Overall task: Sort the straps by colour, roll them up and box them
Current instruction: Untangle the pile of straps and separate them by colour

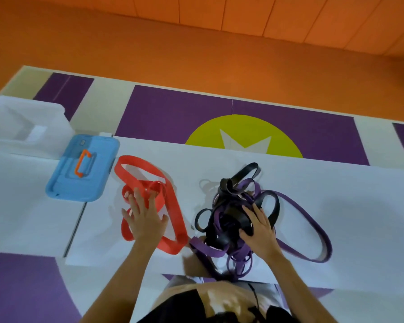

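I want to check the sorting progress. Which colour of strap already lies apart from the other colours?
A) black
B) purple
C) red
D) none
C: the red straps lie in their own pile under the left hand, while the black and purple straps lie tangled together under the right hand.

Red straps (176,213) lie in loose, flat loops on the white surface (336,187), left of centre. Just beside them, purple straps (208,249) and black straps (231,220) are tangled in one heap, with a long purple loop trailing right. A clear box (21,127) stands far left, its blue lid (79,169) flat nearby.
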